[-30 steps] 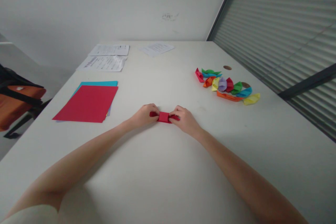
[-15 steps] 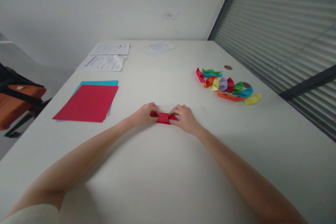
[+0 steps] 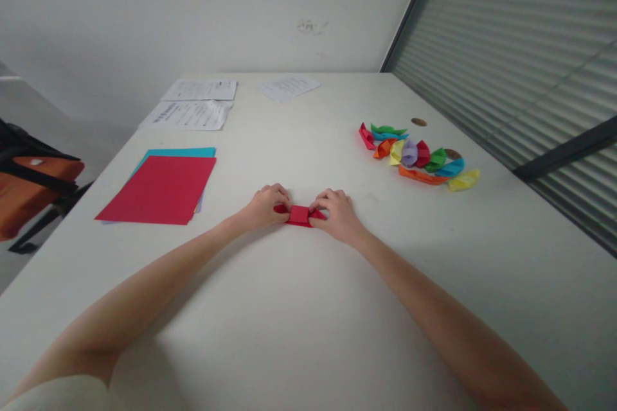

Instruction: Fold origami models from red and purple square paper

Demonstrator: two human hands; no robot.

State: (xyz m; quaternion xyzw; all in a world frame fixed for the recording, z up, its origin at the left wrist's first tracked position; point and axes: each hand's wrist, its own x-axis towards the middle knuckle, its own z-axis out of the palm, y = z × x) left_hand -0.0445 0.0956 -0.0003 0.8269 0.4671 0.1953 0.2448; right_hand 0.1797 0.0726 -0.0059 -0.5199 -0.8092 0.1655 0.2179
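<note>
Squarely in the middle of the white table (image 3: 299, 321), a small red folded paper (image 3: 299, 214) lies flat on the surface, pinched at both ends. It is a short, compact rectangle with crisp, straight folded edges and a matte red face; only its middle band shows between the hands. The left hand (image 3: 265, 207) closes its fingertips on the paper's left end, and the right hand (image 3: 336, 216) clamps the right end the same way, fingers curled down over it.

To the left, a little farther off, lies a stack of flat square sheets, a red sheet (image 3: 161, 189) on top with a cyan sheet (image 3: 182, 152) peeking out behind it. To the far right sits a cluster of folded paper pieces (image 3: 417, 157) in red, green, blue, orange, yellow and purple, puffy and curved with pointed ends. Printed white papers (image 3: 193, 114), slightly wrinkled, rest at the far end of the table. The tabletop is smooth and pale. Ribbed grey blinds (image 3: 520, 51) fill the right side.
</note>
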